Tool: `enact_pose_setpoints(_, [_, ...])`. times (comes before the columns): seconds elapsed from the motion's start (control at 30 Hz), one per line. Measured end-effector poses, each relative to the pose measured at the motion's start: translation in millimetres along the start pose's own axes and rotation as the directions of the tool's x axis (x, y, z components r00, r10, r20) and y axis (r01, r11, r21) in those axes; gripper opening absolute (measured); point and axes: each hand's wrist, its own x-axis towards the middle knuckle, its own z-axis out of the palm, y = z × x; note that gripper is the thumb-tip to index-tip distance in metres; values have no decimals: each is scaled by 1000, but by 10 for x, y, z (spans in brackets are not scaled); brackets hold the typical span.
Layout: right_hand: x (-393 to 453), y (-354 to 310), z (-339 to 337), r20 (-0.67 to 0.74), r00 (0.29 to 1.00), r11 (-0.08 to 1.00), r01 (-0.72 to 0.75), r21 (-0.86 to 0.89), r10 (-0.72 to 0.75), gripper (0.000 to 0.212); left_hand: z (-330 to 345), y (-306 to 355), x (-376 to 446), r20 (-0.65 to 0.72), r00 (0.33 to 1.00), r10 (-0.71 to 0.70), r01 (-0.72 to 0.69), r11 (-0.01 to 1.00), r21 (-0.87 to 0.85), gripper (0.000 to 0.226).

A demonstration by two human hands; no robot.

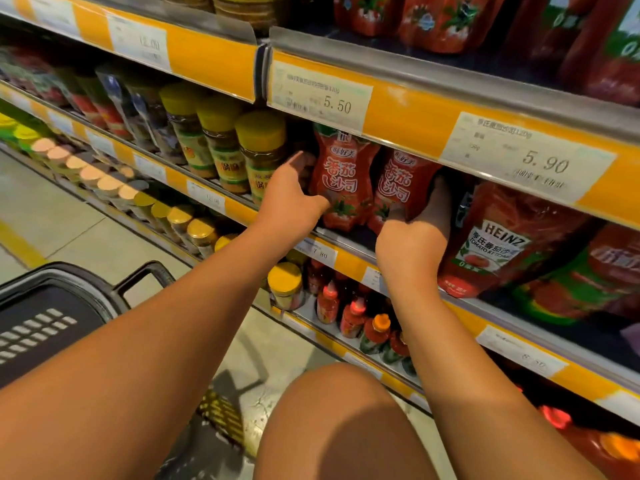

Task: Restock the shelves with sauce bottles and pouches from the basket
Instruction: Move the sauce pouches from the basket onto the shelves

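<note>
Head view, frame centre. Shelf (349, 242): two red pouches upright. Right pouch (403, 183): right hand (414, 242) grips its far side; seat squarely, label forward. Left pouch (341, 174): left hand (294, 195) fingers behind it, curl unclear; steady it. Basket (48, 317): lower left.

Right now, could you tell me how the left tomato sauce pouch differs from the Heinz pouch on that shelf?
The left tomato sauce pouch stands upright; the Heinz pouch leans. The left pouch is waisted with large white Chinese characters, while the Heinz pouch looks bigger with a white keystone label. The left hand touches the first; no hand holds the Heinz. Both are red.
</note>
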Motion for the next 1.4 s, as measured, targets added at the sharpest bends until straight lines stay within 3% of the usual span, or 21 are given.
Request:
enact_pose_setpoints(0.07, [-59,-20,-83,-32,992,993,118,-26,-119,62,26,30,-50,-34,999,6,-5,998,56,64])
enact_pose_setpoints(0.13, [-176,-75,-159,-45,976,977,210,-36,-212,51,52,43,-114,-80,996,45,-34,990,140,61])
enact_pose_setpoints(0.33, [-492,133,-310,183,936,930,331,-162,-301,34,129,-50,-378,-296,941,162,-74,955,287,36])
enact_pose_setpoints(0.47, [-379,158,-278,405,894,823,370,-431,-190,34,156,-173,-465,-31,961,273,-233,870,435,17])
enact_pose_setpoints(0.53, [-280,128,-253,456,881,772,377,-511,-127,39,184,-211,-453,99,951,292,-293,756,586,18])
enact_pose_setpoints(0.6, [-211,110,-221,474,873,752,387,-534,-113,36,201,-242,-415,139,944,300,-317,698,642,21])
enact_pose_setpoints(0.77, [-29,87,-118,480,877,732,337,-593,-15,45,195,-285,-261,215,950,226,-311,687,657,27])
enact_pose_setpoints(1.03, [135,124,23,467,884,738,311,-600,7,47,212,-213,-50,278,940,196,-335,682,650,32])
enact_pose_setpoints(1.23, [220,130,97,453,891,738,320,-594,-22,51,193,-132,63,374,922,98,-342,658,671,45])
enact_pose_setpoints(1.3, [223,114,92,455,890,744,320,-586,-25,52,155,-110,35,398,914,72,-339,674,656,51])
enact_pose_setpoints(1.4, [141,64,32,459,888,722,339,-604,-33,53,52,-91,-93,393,914,104,-338,733,591,42])
